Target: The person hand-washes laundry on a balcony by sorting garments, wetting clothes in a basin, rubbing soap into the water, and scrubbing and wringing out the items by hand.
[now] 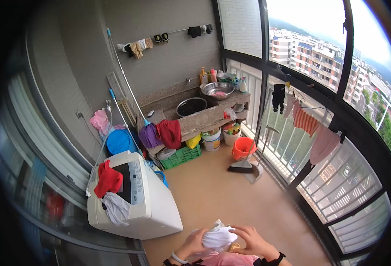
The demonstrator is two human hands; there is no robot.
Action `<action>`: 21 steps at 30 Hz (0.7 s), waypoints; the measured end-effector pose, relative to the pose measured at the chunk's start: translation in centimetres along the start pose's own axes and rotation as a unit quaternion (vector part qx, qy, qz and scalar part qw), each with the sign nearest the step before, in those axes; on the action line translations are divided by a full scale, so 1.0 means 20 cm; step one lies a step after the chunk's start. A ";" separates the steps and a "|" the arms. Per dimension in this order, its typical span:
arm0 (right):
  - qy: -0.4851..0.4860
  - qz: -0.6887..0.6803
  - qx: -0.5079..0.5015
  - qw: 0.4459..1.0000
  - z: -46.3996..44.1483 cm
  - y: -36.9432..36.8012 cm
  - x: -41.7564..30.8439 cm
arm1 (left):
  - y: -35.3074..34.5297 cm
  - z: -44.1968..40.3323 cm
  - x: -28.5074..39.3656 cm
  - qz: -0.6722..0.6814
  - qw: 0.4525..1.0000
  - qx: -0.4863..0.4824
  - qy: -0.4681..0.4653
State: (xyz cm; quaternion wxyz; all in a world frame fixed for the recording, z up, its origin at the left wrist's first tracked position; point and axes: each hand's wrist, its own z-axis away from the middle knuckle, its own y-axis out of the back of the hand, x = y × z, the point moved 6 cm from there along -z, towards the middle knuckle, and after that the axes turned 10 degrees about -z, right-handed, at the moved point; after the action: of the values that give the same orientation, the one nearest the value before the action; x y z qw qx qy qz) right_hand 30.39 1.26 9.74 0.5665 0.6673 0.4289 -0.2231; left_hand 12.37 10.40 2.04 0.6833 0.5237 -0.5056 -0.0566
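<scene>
Bunched white cloth [219, 237] is held up in front of my body at the bottom of the head view; its exact kind cannot be made out. My left hand [194, 243], with a pale band on the wrist, is closed around its left side. On the other side my right hand [252, 243], wearing a dark wristband, has its curved fingertips and thumb on the cloth's right edge. Pink fabric [231, 259] shows below both hands. To the left, a red garment [109, 178] and a white-grey garment [116, 208] lie on the white washing machine [160, 213].
Ahead stands a stone sink counter [195, 126] with a metal basin [218, 90]. A green crate [182, 156] and buckets sit below. An orange bucket [243, 147], broom [240, 167] and dustpan [253, 175] stand near the railing. Laundry, including a striped garment [305, 119], hangs at right.
</scene>
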 end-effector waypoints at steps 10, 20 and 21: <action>0.016 -0.156 -0.152 0.976 -0.94 -0.17 0.71 | 0.34 -0.65 -0.46 0.116 0.983 0.139 0.039; -0.115 -0.181 -0.091 0.973 -1.77 0.24 1.18 | 0.70 -1.70 -0.72 0.200 0.979 0.027 -0.005; -0.112 -0.187 -0.089 0.972 -1.80 0.25 1.26 | 0.72 -1.77 -0.73 0.194 0.981 0.024 -0.002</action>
State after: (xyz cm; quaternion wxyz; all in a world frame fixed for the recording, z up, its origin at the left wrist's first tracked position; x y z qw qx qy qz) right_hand 41.16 43.58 2.12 0.6162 0.4926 0.4984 -0.3594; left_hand 25.46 49.01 6.00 0.6673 0.4320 -0.6003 0.0882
